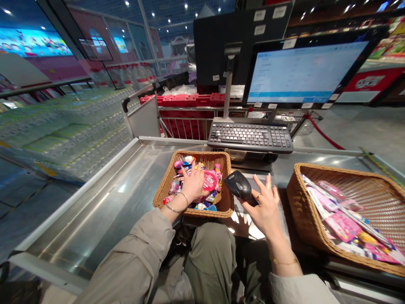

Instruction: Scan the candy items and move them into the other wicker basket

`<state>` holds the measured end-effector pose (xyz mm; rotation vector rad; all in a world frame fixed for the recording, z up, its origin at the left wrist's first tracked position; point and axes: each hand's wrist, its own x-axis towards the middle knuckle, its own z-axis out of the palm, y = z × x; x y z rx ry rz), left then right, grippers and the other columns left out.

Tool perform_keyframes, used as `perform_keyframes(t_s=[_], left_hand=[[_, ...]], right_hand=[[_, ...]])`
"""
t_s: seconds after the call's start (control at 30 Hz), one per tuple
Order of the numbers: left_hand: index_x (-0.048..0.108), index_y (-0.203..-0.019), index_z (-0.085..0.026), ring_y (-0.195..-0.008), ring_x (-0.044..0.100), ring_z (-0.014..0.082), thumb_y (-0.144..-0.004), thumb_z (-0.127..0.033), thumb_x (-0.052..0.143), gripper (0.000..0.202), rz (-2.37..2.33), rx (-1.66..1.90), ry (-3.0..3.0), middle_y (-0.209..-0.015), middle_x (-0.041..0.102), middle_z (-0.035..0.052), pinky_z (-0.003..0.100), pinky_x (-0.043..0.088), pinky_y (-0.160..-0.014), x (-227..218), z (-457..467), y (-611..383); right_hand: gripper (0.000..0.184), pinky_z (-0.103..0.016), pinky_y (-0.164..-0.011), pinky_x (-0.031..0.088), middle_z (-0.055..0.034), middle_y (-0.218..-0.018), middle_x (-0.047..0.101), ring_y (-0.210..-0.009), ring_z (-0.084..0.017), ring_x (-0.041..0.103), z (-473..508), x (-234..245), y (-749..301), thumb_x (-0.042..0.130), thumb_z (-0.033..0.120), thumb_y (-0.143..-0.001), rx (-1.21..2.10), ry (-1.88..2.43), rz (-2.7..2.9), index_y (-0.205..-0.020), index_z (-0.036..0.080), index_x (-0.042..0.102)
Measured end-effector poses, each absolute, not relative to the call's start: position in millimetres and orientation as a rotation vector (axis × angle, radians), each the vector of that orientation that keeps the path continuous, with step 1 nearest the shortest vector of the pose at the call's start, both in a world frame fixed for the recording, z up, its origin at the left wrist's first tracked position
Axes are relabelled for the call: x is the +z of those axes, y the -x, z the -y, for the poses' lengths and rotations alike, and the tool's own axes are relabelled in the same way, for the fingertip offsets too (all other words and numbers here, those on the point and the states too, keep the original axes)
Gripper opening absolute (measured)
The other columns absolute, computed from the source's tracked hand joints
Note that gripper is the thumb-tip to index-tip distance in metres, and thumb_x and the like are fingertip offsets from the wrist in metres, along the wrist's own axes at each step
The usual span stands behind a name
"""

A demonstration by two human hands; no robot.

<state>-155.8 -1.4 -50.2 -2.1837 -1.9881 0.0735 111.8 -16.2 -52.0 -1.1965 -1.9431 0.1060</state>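
Observation:
My left hand [192, 182] is over a brown wicker basket [230, 177], holding a round pink package [210, 180] between the thumb and index finger. Its other fingers spread above small, brightly wrapped items [174, 188] lying in the basket. Just right of this basket, my right hand [265, 205] grips a black handheld barcode scanner [238, 184] low near its handle, with several fingers stretched upward. The scanner's head points left toward the pink package, without touching it. The lower part of the scanner's handle is hidden by my hand.
A second wicker basket [297, 207] with flat pink packages [343, 226] stands at right. Behind the first basket are a keyboard [251, 134] and a lit monitor [303, 71]. The metal counter [126, 185] has a raised rim. Bottled drinks [79, 126] are stacked to the left.

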Motion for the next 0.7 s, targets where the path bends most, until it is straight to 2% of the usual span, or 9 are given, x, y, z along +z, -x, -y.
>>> perform_keyframes(t_s=[0.23,0.43,0.57,0.7], left_hand=[[0.040,-0.147,-0.012,-0.149,0.024,0.0425,-0.076,-0.048,0.071,0.086,2.011,-0.143,2.191,-0.148,0.050,0.0224,0.083,0.001,-0.109,-42,0,154],[0.034,-0.150,-0.009,-0.148,0.029,0.0407,-0.078,-0.039,0.070,0.085,1.959,-0.213,2.198,-0.149,0.049,0.0236,0.082,-0.005,-0.109,-39,0,150],[0.030,-0.152,-0.009,-0.148,0.028,0.0392,-0.081,-0.037,0.067,0.085,1.891,-0.255,2.196,-0.152,0.044,0.0235,0.080,-0.011,-0.110,-40,1,148],[0.029,-0.153,-0.009,-0.148,0.031,0.0369,-0.082,-0.037,0.066,0.084,1.857,-0.306,2.188,-0.151,0.046,0.0223,0.076,-0.014,-0.112,-35,1,144]], right_hand=[[0.026,-0.074,-0.112,0.023,-0.0132,-0.149,0.052,-0.151,-0.040,0.021,17,-48,-110,0.067,0.036,-0.083,0.100,1.215,1.944,-0.104,0.023,0.075],[0.025,-0.073,-0.114,0.022,-0.0122,-0.150,0.051,-0.152,-0.040,0.019,16,-47,-109,0.067,0.036,-0.083,0.099,1.229,1.960,-0.103,0.023,0.075],[0.025,-0.073,-0.114,0.022,-0.0123,-0.151,0.050,-0.152,-0.039,0.019,17,-45,-108,0.067,0.036,-0.083,0.092,1.228,1.961,-0.103,0.023,0.074],[0.025,-0.073,-0.114,0.021,-0.0126,-0.151,0.050,-0.152,-0.039,0.018,18,-44,-107,0.068,0.035,-0.083,0.080,1.226,1.963,-0.103,0.022,0.074]])
